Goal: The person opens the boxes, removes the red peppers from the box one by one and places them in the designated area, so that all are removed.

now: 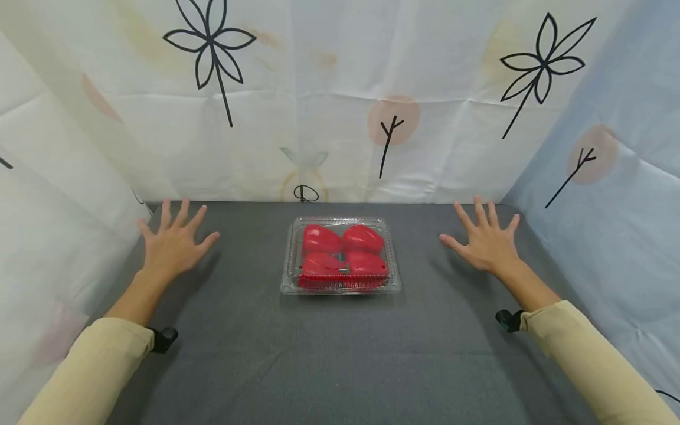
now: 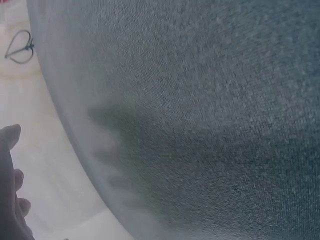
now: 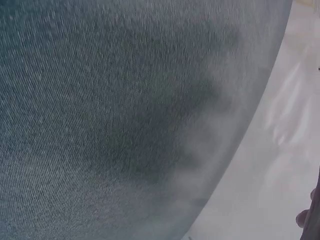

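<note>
A clear plastic clamshell box (image 1: 287,277) sits in the middle of the grey table in the head view. Inside it lie several shiny red bell peppers (image 1: 321,239), in two rows. Well to the left of the box is my left hand (image 1: 172,245), its fingers spread, holding nothing. My right hand (image 1: 484,239) is spread on the other side, apart from the box and holding nothing. Each hand casts a shadow on the cloth. Only a few fingers of the left hand (image 2: 7,185) and a sliver of the right hand (image 3: 311,215) show in the wrist views.
Grey cloth covers the table (image 1: 319,366). White fabric with printed flowers (image 1: 340,88) hangs behind it and along both sides. Black straps (image 1: 163,340) circle both wrists below tan sleeves. A thin dark cable (image 1: 667,394) shows at the far right.
</note>
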A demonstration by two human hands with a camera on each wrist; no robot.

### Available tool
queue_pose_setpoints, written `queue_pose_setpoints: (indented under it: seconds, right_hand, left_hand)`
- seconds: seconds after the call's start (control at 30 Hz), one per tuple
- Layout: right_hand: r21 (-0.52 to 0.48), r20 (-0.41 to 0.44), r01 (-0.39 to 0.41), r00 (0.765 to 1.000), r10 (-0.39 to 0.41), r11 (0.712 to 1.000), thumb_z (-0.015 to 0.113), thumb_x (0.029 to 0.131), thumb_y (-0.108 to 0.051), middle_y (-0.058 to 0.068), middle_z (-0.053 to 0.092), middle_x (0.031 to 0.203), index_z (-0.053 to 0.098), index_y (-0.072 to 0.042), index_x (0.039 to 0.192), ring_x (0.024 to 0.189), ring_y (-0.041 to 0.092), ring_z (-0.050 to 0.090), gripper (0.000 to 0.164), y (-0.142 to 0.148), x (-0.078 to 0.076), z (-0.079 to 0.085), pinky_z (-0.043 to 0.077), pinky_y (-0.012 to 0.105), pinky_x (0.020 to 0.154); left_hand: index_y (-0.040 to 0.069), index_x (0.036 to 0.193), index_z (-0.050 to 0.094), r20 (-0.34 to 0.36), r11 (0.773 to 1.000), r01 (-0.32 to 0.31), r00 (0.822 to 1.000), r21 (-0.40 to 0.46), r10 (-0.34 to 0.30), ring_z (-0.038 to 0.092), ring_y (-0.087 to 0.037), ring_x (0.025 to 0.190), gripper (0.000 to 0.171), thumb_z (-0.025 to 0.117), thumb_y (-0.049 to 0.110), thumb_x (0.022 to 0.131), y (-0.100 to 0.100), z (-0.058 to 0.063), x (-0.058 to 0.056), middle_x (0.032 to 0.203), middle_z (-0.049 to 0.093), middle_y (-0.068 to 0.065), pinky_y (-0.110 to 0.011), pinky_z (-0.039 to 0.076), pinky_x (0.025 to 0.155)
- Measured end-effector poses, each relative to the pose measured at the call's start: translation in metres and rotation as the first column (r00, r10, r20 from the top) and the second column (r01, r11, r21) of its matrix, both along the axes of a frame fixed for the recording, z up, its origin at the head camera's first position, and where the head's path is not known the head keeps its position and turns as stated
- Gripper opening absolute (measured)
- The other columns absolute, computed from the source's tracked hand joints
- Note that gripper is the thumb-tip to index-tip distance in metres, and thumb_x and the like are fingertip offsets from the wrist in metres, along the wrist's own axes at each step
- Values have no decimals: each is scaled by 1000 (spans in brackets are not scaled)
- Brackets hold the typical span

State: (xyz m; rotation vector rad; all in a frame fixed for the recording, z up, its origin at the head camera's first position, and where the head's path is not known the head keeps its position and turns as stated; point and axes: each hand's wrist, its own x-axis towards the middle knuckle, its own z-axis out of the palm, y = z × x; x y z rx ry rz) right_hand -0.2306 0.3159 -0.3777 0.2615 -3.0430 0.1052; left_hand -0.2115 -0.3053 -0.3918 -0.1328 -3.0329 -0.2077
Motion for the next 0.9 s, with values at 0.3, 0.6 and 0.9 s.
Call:
queue_pose_setpoints:
  seconds: [0.3, 0.6, 0.9]
  right_hand:
    - [40, -19, -76, 997, 77, 996, 42, 93, -72, 19, -4, 165, 11, -24, 161, 148, 47, 4, 89, -18, 9, 3, -9, 81, 101]
    - [43, -60, -169, 983, 171, 985, 47, 94, -66, 22, 8, 164, 20, -22, 159, 148, 46, 13, 83, -39, 21, 12, -2, 81, 103]
    - [11, -130, -304, 944, 303, 953, 53, 95, -58, 19, 14, 163, 25, -22, 158, 146, 41, 22, 78, -60, 33, 11, 3, 79, 105]
  left_hand:
    - [15, 158, 25, -3, 997, 73, 997, -1, -73, -5, -44, 149, 76, 42, 60, 100, 18, 3, 10, 162, 15, -23, -82, -6, 101]
    - [10, 155, 32, 9, 986, 166, 986, 24, -167, 20, -50, 143, 71, 51, 51, 100, 38, 4, 21, 157, 25, -29, -79, 14, 103]
    - [5, 150, 40, 10, 961, 270, 962, 57, -271, 48, -49, 129, 64, 58, 40, 99, 57, 5, 31, 151, 36, -31, -75, 28, 100]
